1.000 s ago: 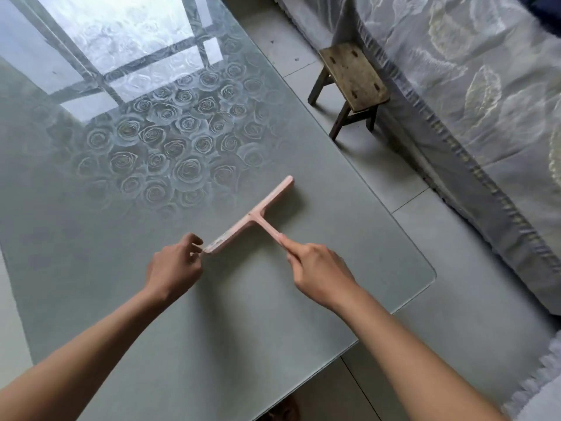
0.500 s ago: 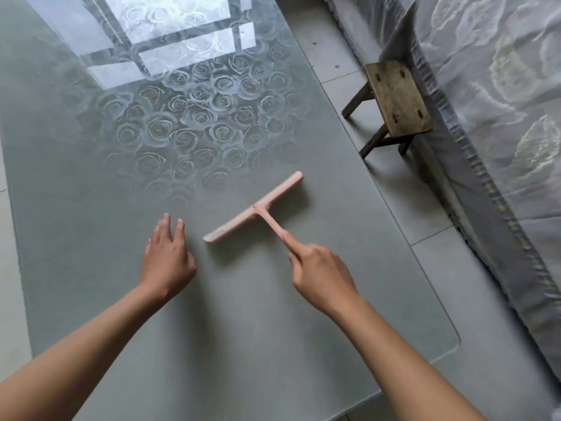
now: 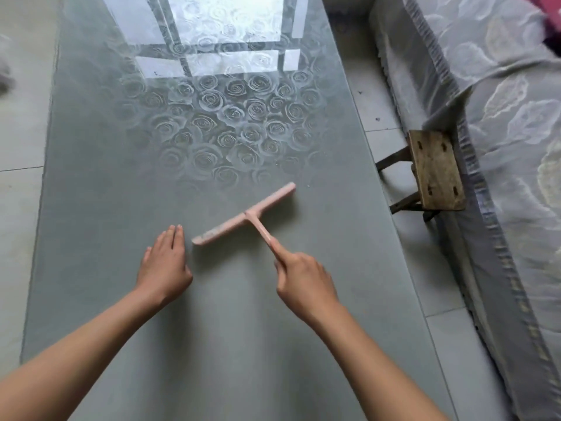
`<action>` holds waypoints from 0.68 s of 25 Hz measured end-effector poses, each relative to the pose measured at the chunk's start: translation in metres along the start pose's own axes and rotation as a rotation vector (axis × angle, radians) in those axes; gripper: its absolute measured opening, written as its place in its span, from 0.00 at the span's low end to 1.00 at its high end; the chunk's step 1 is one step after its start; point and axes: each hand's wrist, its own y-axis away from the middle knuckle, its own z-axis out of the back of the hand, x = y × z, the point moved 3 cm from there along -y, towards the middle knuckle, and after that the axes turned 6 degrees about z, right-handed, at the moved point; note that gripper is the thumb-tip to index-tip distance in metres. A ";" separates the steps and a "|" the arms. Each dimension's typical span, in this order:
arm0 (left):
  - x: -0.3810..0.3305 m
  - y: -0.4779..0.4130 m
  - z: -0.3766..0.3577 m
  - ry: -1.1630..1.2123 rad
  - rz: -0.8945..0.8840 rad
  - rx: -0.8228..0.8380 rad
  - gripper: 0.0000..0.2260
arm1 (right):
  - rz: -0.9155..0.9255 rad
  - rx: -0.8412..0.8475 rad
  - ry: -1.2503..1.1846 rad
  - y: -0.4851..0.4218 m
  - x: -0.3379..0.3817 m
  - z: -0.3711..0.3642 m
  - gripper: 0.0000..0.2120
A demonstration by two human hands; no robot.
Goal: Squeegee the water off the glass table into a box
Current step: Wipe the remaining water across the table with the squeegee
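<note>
A pink T-shaped squeegee (image 3: 243,215) lies with its blade on the grey-green glass table (image 3: 121,208), just below a patch of rose pattern. My right hand (image 3: 303,281) is closed around the squeegee's handle, index finger stretched along it. My left hand (image 3: 164,265) rests flat on the glass, fingers together, just left of the blade's near end and not touching it. No box is in view. Water on the glass is too faint to make out.
A small wooden stool (image 3: 434,171) stands on the tiled floor right of the table. Beyond it hangs a grey leaf-patterned cover (image 3: 501,117) over furniture. A window reflection (image 3: 224,28) brightens the table's far end. The table's right edge runs close to the stool.
My left hand let go of the blade's left end and now lies flat on the glass beside it. The view has shifted up the table; my right hand keeps its hold on the handle.
</note>
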 end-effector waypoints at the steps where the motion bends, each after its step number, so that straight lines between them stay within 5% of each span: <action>1: 0.002 -0.003 0.002 0.025 -0.008 -0.019 0.32 | 0.019 -0.003 -0.016 -0.026 0.008 0.007 0.23; 6: 0.018 -0.015 0.011 -0.004 0.108 -0.034 0.31 | 0.069 0.001 0.065 0.004 -0.023 0.027 0.26; 9: 0.029 -0.024 0.008 -0.095 0.229 0.117 0.45 | 0.022 0.044 0.029 0.009 -0.028 0.021 0.25; 17: 0.038 -0.029 0.007 -0.095 0.166 0.162 0.53 | 0.104 0.008 -0.023 -0.164 0.078 0.026 0.22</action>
